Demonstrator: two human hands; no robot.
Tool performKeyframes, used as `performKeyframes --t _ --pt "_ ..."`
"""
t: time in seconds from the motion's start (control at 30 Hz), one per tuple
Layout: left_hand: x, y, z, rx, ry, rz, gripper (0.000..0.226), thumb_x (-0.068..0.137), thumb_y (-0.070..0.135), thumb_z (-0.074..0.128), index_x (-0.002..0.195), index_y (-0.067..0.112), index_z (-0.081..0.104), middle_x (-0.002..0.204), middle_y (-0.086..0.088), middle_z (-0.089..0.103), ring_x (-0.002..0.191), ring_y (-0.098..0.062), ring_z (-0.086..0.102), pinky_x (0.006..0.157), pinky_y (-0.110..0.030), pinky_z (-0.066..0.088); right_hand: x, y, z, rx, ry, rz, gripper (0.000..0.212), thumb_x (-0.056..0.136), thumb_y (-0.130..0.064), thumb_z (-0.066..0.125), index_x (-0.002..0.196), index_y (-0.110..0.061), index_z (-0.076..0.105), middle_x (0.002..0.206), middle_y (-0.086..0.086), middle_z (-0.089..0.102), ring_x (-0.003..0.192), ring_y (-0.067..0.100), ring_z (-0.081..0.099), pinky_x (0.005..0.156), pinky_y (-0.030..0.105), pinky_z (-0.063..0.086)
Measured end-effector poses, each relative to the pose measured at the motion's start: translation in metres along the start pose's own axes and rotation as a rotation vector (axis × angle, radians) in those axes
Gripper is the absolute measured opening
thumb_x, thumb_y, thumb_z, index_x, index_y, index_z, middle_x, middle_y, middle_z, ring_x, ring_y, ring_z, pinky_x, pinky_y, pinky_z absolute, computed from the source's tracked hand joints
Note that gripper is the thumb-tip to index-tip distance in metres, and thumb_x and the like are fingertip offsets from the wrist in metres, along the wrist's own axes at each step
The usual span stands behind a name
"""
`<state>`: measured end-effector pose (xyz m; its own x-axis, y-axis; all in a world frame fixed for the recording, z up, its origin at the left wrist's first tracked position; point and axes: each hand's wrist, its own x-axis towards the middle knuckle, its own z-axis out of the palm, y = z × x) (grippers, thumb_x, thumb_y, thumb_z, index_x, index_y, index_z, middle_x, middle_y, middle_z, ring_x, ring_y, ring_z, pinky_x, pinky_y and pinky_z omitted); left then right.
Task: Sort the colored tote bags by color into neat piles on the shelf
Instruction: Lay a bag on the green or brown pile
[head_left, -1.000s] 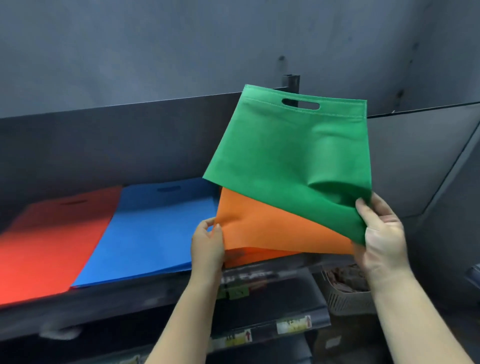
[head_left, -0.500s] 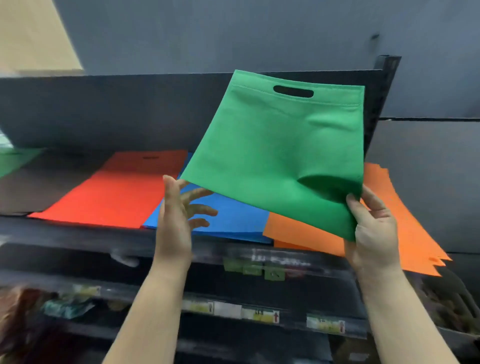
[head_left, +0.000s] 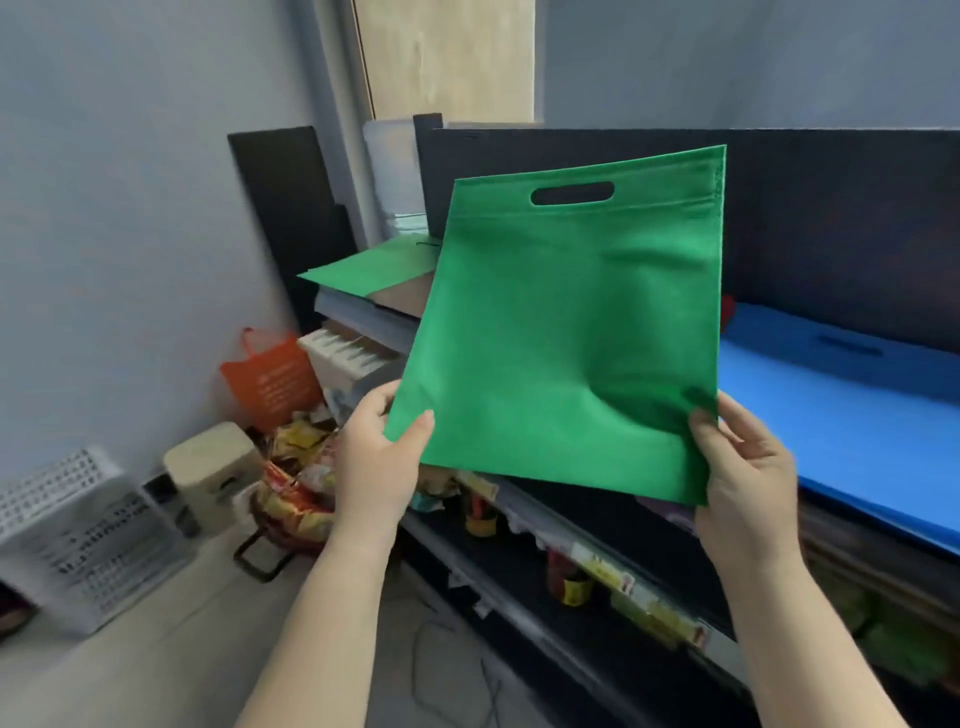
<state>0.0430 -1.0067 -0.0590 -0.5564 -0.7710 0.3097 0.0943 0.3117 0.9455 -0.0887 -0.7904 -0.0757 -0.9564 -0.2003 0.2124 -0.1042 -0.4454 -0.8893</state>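
Two hands hold one green tote bag (head_left: 566, 332) up in front of the shelf (head_left: 649, 525), both forearms reaching forward from the bottom of the view. The left hand (head_left: 379, 467) pinches the bag's lower left corner, thumb on the front face and fingers behind the fabric. The right hand (head_left: 748, 467) pinches the lower right corner, thumb laid along the front near the edge, the other fingers partly spread behind it.

Half a second ago the left hand was open and clear of the bag, just below its left corner; now it grips that corner. The view has swung left: the orange pile and the red pile have gone out of sight, and a green pile (head_left: 374, 267) now shows at the left end of the shelf, behind the held bag.

The held bag is flat, upright and slightly tilted, its cut-out handle slot at the top and a soft dent just above the right thumb. The blue pile (head_left: 841, 415) lies flat on the shelf to the right, and a sliver of red at its far left edge may be another bag.
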Motion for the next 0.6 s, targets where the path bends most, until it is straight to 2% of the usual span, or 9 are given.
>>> performKeyframes --t 0.1,0.2,0.23,0.3,0.37,0.47,0.6 --pt "0.026 -0.021 -0.052 0.043 0.04 0.041 0.035 0.088 0.011 0.064 0.088 0.045 0.059 0.096 0.014 0.069 0.092 -0.01 0.067 0.08 -0.036 0.055 -0.004 0.029 0.061 0.072 -0.018 -0.004 0.033 0.094 -0.004 0.052 0.091 -0.027 0.076 0.092 -0.005 0.075 0.09 0.017 0.069 0.076 0.031 0.059" --pt "0.056 -0.039 -0.1 0.036 0.081 0.049 0.039 0.088 0.011 0.063 0.088 0.05 0.06 0.095 0.016 0.07 0.092 -0.006 0.066 0.08 -0.032 0.053 -0.005 0.054 0.12 0.07 -0.057 -0.007 0.027 0.093 -0.002 0.053 0.099 -0.022 0.071 0.088 -0.003 0.075 0.077 0.011 0.07 0.064 0.023 0.057" --pt "0.067 -0.044 -0.115 0.024 0.097 0.048 0.04 0.088 0.011 0.063 0.089 0.051 0.06 0.095 0.017 0.07 0.093 -0.006 0.066 0.08 -0.031 0.052 -0.004 0.061 0.137 0.072 -0.073 -0.004 0.028 0.093 -0.003 0.054 0.098 -0.023 0.073 0.089 -0.002 0.075 0.076 0.011 0.071 0.064 0.024 0.057" --pt "0.088 -0.055 -0.139 -0.008 0.132 0.031 0.039 0.089 0.011 0.063 0.091 0.051 0.061 0.094 0.02 0.07 0.094 -0.006 0.066 0.08 -0.03 0.051 0.0 0.075 0.168 0.067 -0.106 0.005 0.03 0.091 -0.006 0.057 0.092 -0.028 0.077 0.094 0.0 0.075 0.087 0.017 0.071 0.075 0.031 0.059" --pt "0.108 -0.067 -0.156 -0.045 0.176 0.012 0.037 0.089 0.009 0.062 0.093 0.046 0.061 0.094 0.02 0.07 0.094 -0.005 0.066 0.081 -0.03 0.05 0.008 0.087 0.196 0.046 -0.136 -0.006 0.033 0.091 -0.006 0.058 0.089 -0.033 0.077 0.096 0.0 0.075 0.092 0.018 0.071 0.08 0.032 0.058" --pt "0.14 -0.086 -0.172 -0.089 0.215 -0.008 0.034 0.089 0.008 0.061 0.093 0.042 0.062 0.093 0.018 0.071 0.093 -0.006 0.066 0.082 -0.032 0.051 0.025 0.106 0.232 0.019 -0.14 -0.025 0.035 0.09 -0.004 0.059 0.087 -0.033 0.078 0.091 -0.001 0.075 0.086 0.013 0.071 0.075 0.025 0.057" --pt "0.191 -0.109 -0.18 -0.095 0.237 -0.025 0.035 0.09 0.01 0.061 0.091 0.045 0.061 0.094 0.019 0.07 0.096 -0.007 0.065 0.085 -0.035 0.051 0.059 0.131 0.268 -0.021 -0.154 -0.054 0.036 0.089 -0.002 0.06 0.087 -0.033 0.077 0.089 -0.002 0.075 0.083 0.012 0.071 0.069 0.021 0.055"
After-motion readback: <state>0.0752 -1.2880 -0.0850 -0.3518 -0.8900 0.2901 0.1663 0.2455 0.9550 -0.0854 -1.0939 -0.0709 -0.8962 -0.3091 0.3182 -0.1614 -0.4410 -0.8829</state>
